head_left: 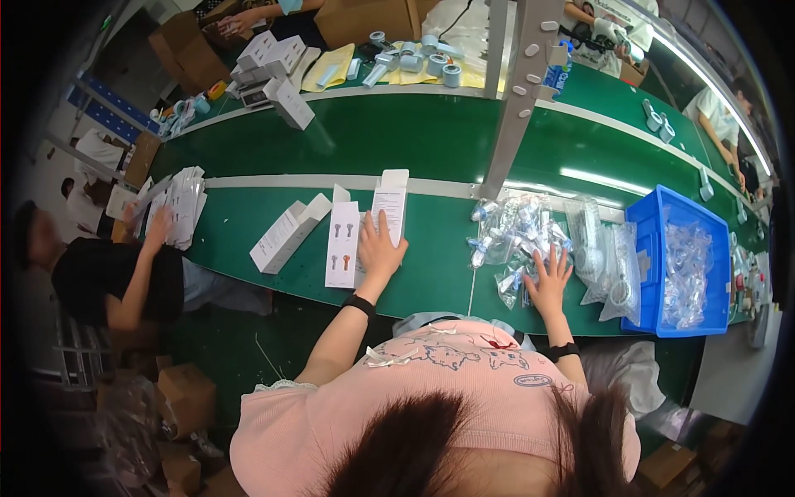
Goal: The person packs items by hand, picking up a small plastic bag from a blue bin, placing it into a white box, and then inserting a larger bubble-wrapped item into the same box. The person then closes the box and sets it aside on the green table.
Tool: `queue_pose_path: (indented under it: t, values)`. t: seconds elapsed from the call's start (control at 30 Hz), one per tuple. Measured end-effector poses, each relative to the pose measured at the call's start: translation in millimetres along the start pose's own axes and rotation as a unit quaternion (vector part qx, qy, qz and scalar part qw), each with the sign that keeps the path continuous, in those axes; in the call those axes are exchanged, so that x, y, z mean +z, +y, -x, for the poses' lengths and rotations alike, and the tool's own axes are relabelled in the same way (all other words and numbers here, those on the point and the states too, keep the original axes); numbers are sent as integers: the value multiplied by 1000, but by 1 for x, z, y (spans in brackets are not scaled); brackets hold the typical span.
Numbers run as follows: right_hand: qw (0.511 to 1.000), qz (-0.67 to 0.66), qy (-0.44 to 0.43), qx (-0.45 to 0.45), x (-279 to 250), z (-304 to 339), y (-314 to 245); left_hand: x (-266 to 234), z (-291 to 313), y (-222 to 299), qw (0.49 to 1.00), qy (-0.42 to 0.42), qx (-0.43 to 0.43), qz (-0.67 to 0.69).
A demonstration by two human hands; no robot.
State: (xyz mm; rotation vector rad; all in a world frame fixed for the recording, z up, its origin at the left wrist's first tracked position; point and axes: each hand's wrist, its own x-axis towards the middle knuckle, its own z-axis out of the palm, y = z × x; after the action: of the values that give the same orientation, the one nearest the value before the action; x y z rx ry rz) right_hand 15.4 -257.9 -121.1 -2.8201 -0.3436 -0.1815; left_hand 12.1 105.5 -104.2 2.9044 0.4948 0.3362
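My left hand (381,251) lies with fingers stretched out across a white carton (389,199) whose end flap is raised. Beside it, partly under the hand's edge, is a second white carton (340,248) printed with small pictures of handheld devices. A third carton (286,236) lies tilted further left with its end flap raised. My right hand (550,286) is open, fingers spread, at the near right edge of a pile of small clear plastic bags (522,224) with white and blue parts inside. Whether its fingertips touch the bags I cannot tell.
Right of the pile lie larger bagged parts (617,282) and a blue bin (720,273) holding clear bags. A grey metal post (513,108) rises behind the pile. On the left a co-worker (116,277) handles a stack of printed sheets (186,211). White boxes (273,58) stand across the bench.
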Motion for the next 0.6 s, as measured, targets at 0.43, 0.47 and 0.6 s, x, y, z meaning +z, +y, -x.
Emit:
queue_pose_path:
  t: [0.43,0.47,0.6]
  values:
    - [999,-10,5,45,-11,52,17,0,-3,0,1000,16,10,8]
    - [999,-20,4,50,-6,51,18,-1,-3,0,1000,13,6,10]
    - [996,-41,14,72,17,45,24,-3,-3,1,1000,6,9,13]
